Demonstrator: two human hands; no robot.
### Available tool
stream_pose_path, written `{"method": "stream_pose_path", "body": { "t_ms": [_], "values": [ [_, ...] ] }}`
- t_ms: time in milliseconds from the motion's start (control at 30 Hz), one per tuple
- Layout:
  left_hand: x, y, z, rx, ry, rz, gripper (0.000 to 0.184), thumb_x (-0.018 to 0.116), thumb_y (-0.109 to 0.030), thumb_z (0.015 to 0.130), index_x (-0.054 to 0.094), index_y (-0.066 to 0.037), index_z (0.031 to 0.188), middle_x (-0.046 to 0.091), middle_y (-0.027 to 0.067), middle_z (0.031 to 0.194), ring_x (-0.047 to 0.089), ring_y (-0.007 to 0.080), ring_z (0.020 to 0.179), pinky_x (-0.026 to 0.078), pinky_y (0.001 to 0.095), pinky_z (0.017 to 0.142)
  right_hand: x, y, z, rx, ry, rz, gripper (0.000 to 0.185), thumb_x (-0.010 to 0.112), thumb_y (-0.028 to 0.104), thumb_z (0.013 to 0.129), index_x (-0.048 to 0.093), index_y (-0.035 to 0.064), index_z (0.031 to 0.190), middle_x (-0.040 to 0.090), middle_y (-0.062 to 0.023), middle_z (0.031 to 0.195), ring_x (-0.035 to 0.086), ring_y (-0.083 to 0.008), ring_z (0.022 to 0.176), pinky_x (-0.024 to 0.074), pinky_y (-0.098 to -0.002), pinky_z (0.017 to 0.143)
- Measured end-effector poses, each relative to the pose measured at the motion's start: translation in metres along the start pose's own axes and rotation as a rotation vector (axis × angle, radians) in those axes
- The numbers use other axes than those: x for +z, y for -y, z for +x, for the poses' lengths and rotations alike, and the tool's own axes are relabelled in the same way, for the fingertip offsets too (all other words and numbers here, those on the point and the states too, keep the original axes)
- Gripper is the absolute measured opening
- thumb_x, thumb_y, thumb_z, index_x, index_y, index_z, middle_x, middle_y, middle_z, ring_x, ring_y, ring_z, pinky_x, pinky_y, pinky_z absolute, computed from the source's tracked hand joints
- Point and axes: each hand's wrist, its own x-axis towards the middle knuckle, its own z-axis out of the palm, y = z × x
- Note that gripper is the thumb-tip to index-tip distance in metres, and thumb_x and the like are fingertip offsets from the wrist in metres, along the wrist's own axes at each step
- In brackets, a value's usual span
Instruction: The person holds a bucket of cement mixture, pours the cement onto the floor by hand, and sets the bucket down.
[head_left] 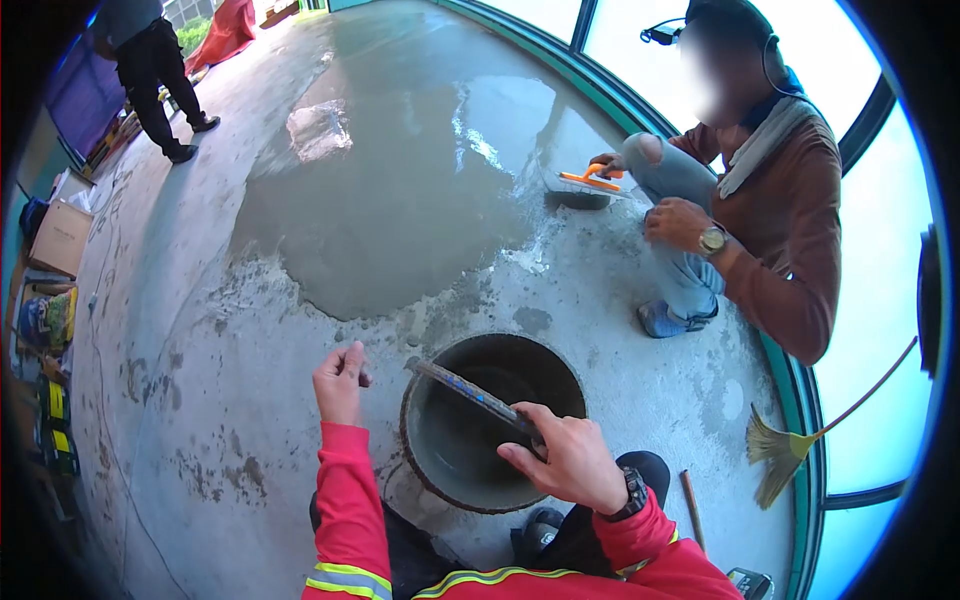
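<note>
My right hand (570, 455) is wrapped around the handle of a trowel (470, 393), seen nearly edge-on with blue marks along it. The trowel is tilted over a round dark tub (410, 440), its far end near the left rim. Grey wet material (455, 455) shows inside the tub, though the trowel and my hand cover part of it. Left of the tub, my left hand (343, 382) hovers with its fingers loosely curled in and nothing visible in them. A patch of wet grey cement (380, 240) spreads over the floor ahead.
At right a co-worker (780, 190) crouches, holding an orange-handled trowel (597, 180) by the cement. A broom (782, 450) leans near the windows, and a stick (692, 510) lies beside my knee. Another person (155, 75) stands far left. Boxes (62, 237) and a cable (115, 440) are at left.
</note>
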Motion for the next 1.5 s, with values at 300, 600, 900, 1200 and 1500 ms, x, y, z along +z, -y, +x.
{"method": "stream_pose_path", "body": {
  "t_ms": [300, 600, 900, 1200, 1500],
  "values": [
    [-0.021, -0.014, 0.005, 0.185, -0.223, -0.099, 0.009, 0.067, -0.009, 0.088, 0.061, -0.003, 0.091, 0.061, 0.0009, 0.082, 0.056, 0.0077, 0.068, 0.045, 0.0225, 0.059, -0.001, -0.001, 0.000, 0.013, 0.026, -0.014, 0.049, 0.065, 0.037, 0.087, 0.055, -0.0011, 0.115, 0.060, -0.0132, 0.058, 0.063, -0.0332, 0.058, 0.0481, -0.0417, 0.055],
    [-0.032, -0.003, 0.014, -0.087, -0.043, -0.720, 0.012, 0.068, -0.017, 0.089, 0.060, -0.009, 0.093, 0.058, -0.0010, 0.078, 0.053, 0.0089, 0.064, 0.042, 0.0241, 0.055, -0.003, 0.001, 0.000, 0.028, 0.035, -0.038, 0.049, 0.064, 0.038, 0.087, 0.055, -0.0006, 0.115, 0.060, -0.0126, 0.059, 0.062, -0.0328, 0.057, 0.0482, -0.0416, 0.054],
    [-0.027, 0.001, 0.016, -0.045, -0.117, -0.552, 0.009, 0.066, -0.012, 0.090, 0.062, -0.009, 0.097, 0.060, -0.0012, 0.082, 0.056, 0.0095, 0.071, 0.044, 0.0230, 0.060, -0.003, -0.002, 0.001, -0.011, 0.021, -0.022, 0.047, 0.064, 0.038, 0.087, 0.055, 0.0012, 0.115, 0.059, -0.0126, 0.058, 0.062, -0.0324, 0.056, 0.0477, -0.0416, 0.053],
    [-0.021, -0.003, 0.014, -0.005, -0.049, -0.438, 0.009, 0.063, -0.008, 0.090, 0.061, -0.008, 0.099, 0.060, -0.0005, 0.084, 0.056, 0.0090, 0.072, 0.046, 0.0226, 0.063, -0.003, -0.002, 0.001, -0.009, 0.025, -0.016, 0.047, 0.064, 0.038, 0.087, 0.055, 0.0010, 0.115, 0.061, -0.0135, 0.061, 0.063, -0.0328, 0.058, 0.0483, -0.0414, 0.054],
    [-0.013, -0.010, 0.008, 0.013, -0.036, -0.307, 0.010, 0.064, -0.008, 0.089, 0.060, -0.008, 0.098, 0.060, -0.0012, 0.084, 0.057, 0.0082, 0.072, 0.046, 0.0215, 0.065, -0.003, -0.003, 0.000, -0.009, 0.030, -0.023, 0.048, 0.064, 0.037, 0.087, 0.055, 0.0001, 0.115, 0.062, -0.0144, 0.063, 0.064, -0.0324, 0.059, 0.0489, -0.0415, 0.055]
  ]
}}
